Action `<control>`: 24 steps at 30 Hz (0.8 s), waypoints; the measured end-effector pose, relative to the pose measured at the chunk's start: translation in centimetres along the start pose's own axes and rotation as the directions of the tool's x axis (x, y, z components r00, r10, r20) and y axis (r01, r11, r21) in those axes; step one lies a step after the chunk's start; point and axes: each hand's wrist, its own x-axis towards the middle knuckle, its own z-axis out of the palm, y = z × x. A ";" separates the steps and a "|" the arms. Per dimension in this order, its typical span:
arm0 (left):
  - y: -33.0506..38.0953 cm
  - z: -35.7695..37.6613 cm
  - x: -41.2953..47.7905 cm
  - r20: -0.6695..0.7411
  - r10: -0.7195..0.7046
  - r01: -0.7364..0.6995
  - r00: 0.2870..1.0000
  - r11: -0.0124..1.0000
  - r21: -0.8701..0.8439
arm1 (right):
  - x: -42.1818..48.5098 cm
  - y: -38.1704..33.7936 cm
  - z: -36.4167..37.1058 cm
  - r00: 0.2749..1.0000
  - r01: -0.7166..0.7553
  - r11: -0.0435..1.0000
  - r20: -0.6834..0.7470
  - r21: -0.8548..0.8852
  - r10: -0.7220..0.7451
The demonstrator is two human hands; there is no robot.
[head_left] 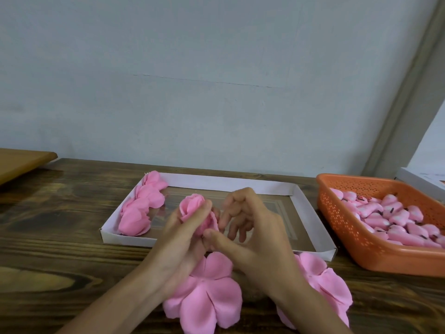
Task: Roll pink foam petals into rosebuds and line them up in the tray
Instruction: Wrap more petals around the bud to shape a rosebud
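A lighter wooden board (22,162) juts in at the far left edge, over the dark-grained wooden table (60,225). Further right lies a shallow white cardboard tray (231,183), set back toward the pale wall. A row of finished rosebuds (142,208) lies along the tray's left wall, each touching the next, running from the far corner to the near one.

The left hand (183,239) is raised over the tray's near edge. Its fingers and thumb are curled round a half-rolled rosebud (192,206), whose open top points up and away from the person. The right hand (255,235) meets it from the other side. Its thumb (213,236) lies straight against the lower part of the bud, while its other fingers are loosely bent and spread apart behind it. Whether the forefinger touches the foam cannot be told.

Beneath the wrists, on the table just in front of the tray, a flat pink foam flower shape (209,295) lies with its petals fanned out. A second flat petal piece (330,285) lies to its right, partly hidden by the right forearm and touching the tray's near right corner.

Right of the tray stands an orange perforated basket (337,227), holding a heap of small pink pieces (397,220) with dark marks. Behind the basket, the corner of a white box (419,178) shows at the frame's edge.
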 end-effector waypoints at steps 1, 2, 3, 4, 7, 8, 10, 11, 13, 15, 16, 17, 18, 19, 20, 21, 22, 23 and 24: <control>0.0 0.0 0.0 0.007 0.012 -0.012 1.000 1.000 0.017 | 0.0 -0.1 -0.1 1.000 -0.016 1.000 -0.001 -0.005 0.016; -0.1 0.0 -0.1 0.017 0.020 -0.021 1.000 0.999 0.031 | 0.0 -0.2 -0.1 0.999 -0.034 0.999 -0.005 -0.003 0.034; 0.0 0.0 -0.1 0.027 0.026 -0.027 0.999 0.999 0.045 | 0.0 -0.3 -0.1 0.999 -0.050 0.999 -0.015 0.004 0.051; 0.0 -0.1 -0.2 0.037 0.032 -0.034 0.999 0.997 0.063 | -0.1 -0.3 0.0 0.997 -0.067 0.998 -0.032 0.018 0.068; 0.0 -0.2 -0.3 0.080 0.038 -0.046 0.996 0.995 0.093 | -0.2 -0.5 0.3 0.986 -0.126 0.986 -0.097 0.111 0.137; 0.0 -0.2 -0.3 0.095 0.038 -0.046 0.995 0.995 0.088 | -0.3 -0.6 0.4 0.983 -0.129 0.982 -0.109 0.139 0.145; 0.0 -0.1 -0.4 0.095 0.034 -0.040 0.995 0.997 0.063 | -0.4 -0.7 0.6 0.985 -0.113 0.981 -0.114 0.155 0.132; -0.1 -0.1 -0.5 0.086 0.030 -0.034 0.996 0.998 0.044 | -0.4 -0.8 0.7 0.987 -0.106 0.984 -0.107 0.144 0.122; -0.2 0.0 -0.6 0.084 0.039 -0.041 0.996 0.999 0.013 | -0.5 -0.8 0.8 0.990 -0.096 0.990 -0.089 0.108 0.105; -0.2 -0.1 -0.6 0.079 0.052 -0.052 0.996 0.999 -0.008 | -0.5 -0.9 0.8 0.993 -0.072 0.994 -0.090 0.087 0.080; -0.2 -0.2 -0.6 0.077 0.051 -0.050 0.996 0.999 -0.015 | -0.5 -1.0 0.8 0.993 -0.058 0.995 -0.098 0.085 0.067; -0.2 -0.2 -0.6 0.082 0.049 -0.048 0.995 0.999 -0.019 | -0.5 -1.1 0.8 0.993 -0.046 0.995 -0.104 0.086 0.055; -0.1 -0.3 -0.6 0.091 0.046 -0.045 0.995 0.999 -0.020 | -0.5 -1.1 0.8 0.993 -0.037 0.995 -0.107 0.089 0.047; -0.1 -0.4 -0.6 0.099 0.042 -0.040 0.994 0.999 -0.020 | -0.5 -1.1 0.8 0.993 -0.034 0.995 -0.107 0.094 0.044; 0.0 -0.4 -0.6 0.105 0.038 -0.036 0.994 0.999 -0.021 | -0.5 -1.1 0.7 0.993 -0.033 0.995 -0.107 0.098 0.043; 0.1 -0.4 -0.6 0.112 0.036 -0.034 0.993 0.999 -0.021 | -0.6 -1.1 0.7 0.993 -0.032 0.994 -0.107 0.100 0.043; 0.2 -0.3 -0.6 0.120 0.037 -0.035 0.992 0.999 -0.018 | -0.6 -1.1 0.7 0.993 -0.029 0.994 -0.109 0.101 0.040; 0.2 -0.3 -0.7 0.123 0.036 -0.035 0.992 0.999 -0.014 | -0.6 -1.1 0.7 0.993 -0.025 0.994 -0.110 0.104 0.036; 0.3 -0.2 -0.7 0.122 0.033 -0.032 0.992 0.999 -0.006 | -0.6 -1.1 0.7 0.993 -0.022 0.994 -0.113 0.109 0.035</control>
